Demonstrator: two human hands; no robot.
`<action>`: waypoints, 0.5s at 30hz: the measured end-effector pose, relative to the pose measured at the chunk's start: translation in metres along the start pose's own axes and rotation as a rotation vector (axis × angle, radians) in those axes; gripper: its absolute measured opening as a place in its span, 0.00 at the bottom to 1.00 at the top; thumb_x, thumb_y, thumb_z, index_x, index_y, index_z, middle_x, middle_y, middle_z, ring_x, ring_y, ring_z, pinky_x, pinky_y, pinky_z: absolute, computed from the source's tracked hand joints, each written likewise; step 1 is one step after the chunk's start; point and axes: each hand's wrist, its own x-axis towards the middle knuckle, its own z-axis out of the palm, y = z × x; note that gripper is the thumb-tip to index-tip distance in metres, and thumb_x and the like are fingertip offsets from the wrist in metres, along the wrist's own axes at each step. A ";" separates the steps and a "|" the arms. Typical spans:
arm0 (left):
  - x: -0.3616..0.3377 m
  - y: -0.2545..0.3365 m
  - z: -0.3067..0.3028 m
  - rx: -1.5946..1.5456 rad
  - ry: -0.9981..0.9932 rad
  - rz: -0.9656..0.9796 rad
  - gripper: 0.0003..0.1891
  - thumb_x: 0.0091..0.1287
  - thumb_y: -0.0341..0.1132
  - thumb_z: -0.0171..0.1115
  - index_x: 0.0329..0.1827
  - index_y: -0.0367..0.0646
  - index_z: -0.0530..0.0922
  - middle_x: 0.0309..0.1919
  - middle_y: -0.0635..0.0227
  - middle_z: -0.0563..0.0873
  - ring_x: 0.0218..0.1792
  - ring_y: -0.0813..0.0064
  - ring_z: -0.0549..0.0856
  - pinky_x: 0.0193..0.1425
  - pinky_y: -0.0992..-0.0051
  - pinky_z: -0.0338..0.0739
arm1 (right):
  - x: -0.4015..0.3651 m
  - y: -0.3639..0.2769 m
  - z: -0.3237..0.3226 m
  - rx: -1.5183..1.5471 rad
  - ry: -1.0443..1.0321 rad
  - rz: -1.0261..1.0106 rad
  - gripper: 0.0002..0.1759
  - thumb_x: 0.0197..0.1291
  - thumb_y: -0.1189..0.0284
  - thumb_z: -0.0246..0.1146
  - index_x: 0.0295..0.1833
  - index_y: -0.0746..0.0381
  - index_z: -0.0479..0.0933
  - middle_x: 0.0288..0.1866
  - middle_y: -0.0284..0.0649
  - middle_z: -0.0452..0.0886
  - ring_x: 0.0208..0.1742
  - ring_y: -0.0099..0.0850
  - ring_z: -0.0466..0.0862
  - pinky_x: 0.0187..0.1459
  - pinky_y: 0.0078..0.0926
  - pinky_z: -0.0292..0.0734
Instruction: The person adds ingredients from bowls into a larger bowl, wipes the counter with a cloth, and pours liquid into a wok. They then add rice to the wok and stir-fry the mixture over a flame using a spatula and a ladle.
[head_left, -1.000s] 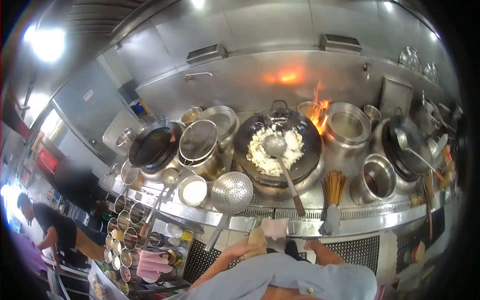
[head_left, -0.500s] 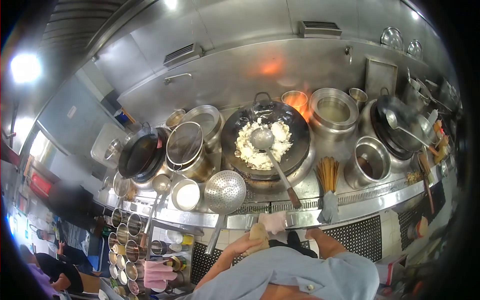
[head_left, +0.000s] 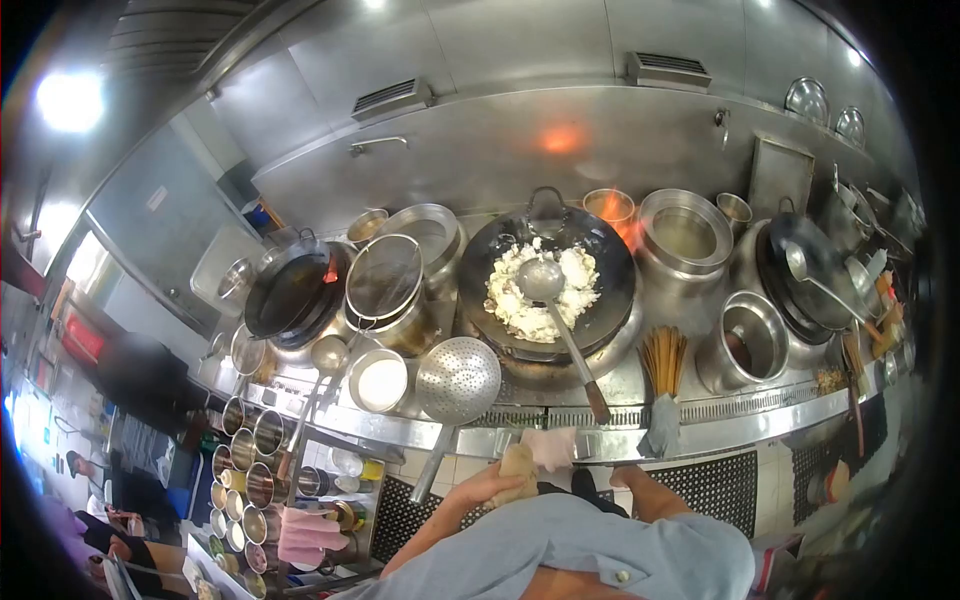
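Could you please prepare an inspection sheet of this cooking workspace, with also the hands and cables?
Surface: steel counter, crowded.
Main things: wok holds pale food; ladle rests in it.
Clutter: perforated strainer, handle past the front edge; stick bundle; pink cloth at the edge.
Left hand: grip closed on beige cloth.
Right hand: near the front edge, grip unclear.
Cables: nothing seen.
Surroundings: flames at the wok's right; orange glow on the steel wall.
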 end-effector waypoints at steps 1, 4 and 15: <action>0.002 -0.002 -0.001 0.016 -0.008 0.012 0.35 0.65 0.44 0.64 0.68 0.34 0.61 0.57 0.59 0.77 0.56 0.69 0.77 0.59 0.71 0.73 | 0.000 0.000 0.000 -0.012 0.002 -0.009 0.26 0.52 0.67 0.50 0.55 0.66 0.79 0.62 0.52 0.75 0.64 0.44 0.74 0.63 0.38 0.70; 0.009 -0.016 -0.008 0.040 -0.012 0.034 0.34 0.65 0.44 0.64 0.68 0.34 0.62 0.56 0.60 0.77 0.56 0.71 0.77 0.59 0.72 0.73 | 0.012 0.008 0.004 -0.116 -0.054 -0.188 0.21 0.49 0.67 0.51 0.41 0.66 0.83 0.50 0.55 0.81 0.53 0.46 0.81 0.51 0.41 0.75; 0.003 -0.001 0.003 0.031 0.031 0.080 0.30 0.63 0.43 0.66 0.63 0.34 0.68 0.53 0.61 0.80 0.52 0.72 0.80 0.57 0.71 0.75 | 0.050 0.034 0.027 -0.060 -0.068 -0.046 0.17 0.59 0.67 0.51 0.39 0.68 0.80 0.32 0.46 0.84 0.30 0.34 0.84 0.29 0.37 0.76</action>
